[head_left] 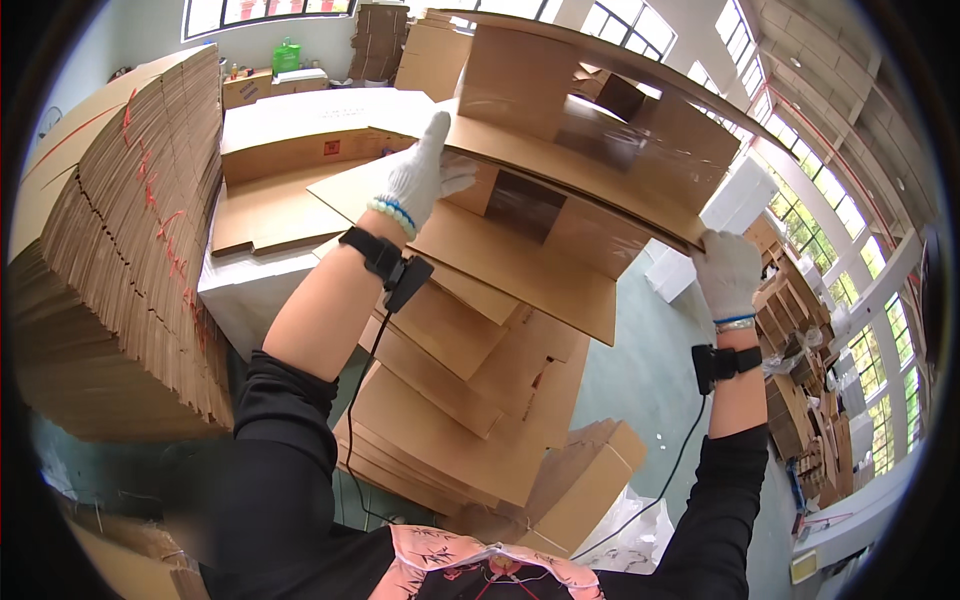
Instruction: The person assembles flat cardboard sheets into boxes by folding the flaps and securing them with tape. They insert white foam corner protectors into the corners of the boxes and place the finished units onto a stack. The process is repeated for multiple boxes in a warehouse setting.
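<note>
A partly unfolded brown cardboard box (580, 150) is raised in front of me, its open flaps hanging down. My left hand (420, 175), in a white glove with a bead bracelet, grips the box's near left edge. At the lower right corner of the box, my right hand (728, 272), also in a white glove, pinches the edge. Both wrists carry black straps with cables running down my arms.
A tall stack of flat cardboard sheets (130, 250) stands at the left. More flattened boxes (450, 400) lie piled below the raised box. A white table (240, 290) holds flat cardboard. Small cartons (800, 400) crowd the floor at the right by the windows.
</note>
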The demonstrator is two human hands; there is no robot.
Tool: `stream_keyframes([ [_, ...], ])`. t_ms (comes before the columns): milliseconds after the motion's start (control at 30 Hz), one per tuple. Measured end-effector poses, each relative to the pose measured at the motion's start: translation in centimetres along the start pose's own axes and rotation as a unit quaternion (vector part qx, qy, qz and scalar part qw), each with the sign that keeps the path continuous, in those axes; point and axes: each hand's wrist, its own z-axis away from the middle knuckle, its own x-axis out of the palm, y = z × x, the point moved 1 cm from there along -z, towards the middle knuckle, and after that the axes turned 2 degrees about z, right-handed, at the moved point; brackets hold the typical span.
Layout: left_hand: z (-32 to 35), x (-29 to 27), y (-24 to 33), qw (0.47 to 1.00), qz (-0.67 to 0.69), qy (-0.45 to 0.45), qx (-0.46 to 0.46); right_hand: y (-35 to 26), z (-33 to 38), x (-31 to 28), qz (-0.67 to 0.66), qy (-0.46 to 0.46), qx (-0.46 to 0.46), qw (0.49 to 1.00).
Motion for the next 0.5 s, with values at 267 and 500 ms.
stream_keyframes([
  [267,-0.4,7.4,-4.4,0.995,0.056,0.073,-0.039,-3.5,-3.4,-2.4,-0.105,0.213,-0.175,0.955],
  [500,-0.1,8.5,-4.0,0.996,0.066,0.043,-0.044,-10.6,-5.9,-3.5,-0.091,0.172,-0.235,0.952],
])
